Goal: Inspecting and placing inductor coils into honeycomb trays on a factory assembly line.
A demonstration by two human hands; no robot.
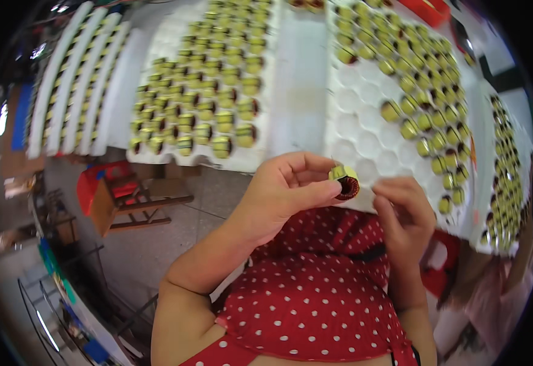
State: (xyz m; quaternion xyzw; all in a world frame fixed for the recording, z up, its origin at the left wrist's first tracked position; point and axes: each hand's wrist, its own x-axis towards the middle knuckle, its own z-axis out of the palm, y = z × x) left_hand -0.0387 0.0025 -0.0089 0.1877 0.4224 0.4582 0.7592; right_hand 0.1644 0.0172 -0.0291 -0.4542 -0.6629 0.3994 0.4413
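Observation:
My left hand (287, 192) pinches a small ring-shaped coil (341, 173) between thumb and fingers, over the near edge of the table. The coil is wrapped in yellow tape outside, and dark copper-red windings show round its hole. Just to its right, apart from the coil, my right hand (405, 210) has its fingers curled together in a pinch; anything between those fingertips is too small to make out. Beyond both hands lies a white dimpled foam tray (356, 131), its right and far parts filled with yellow taped coils (425, 122).
Another white foam tray (163, 43) with rows of similar coils lies to the left. Farther left stand stacked foam trays (74, 79) with coils between them. More coils fill a tray (503, 177) at the far right. A wooden chair (135, 201) and red stool stand on the floor.

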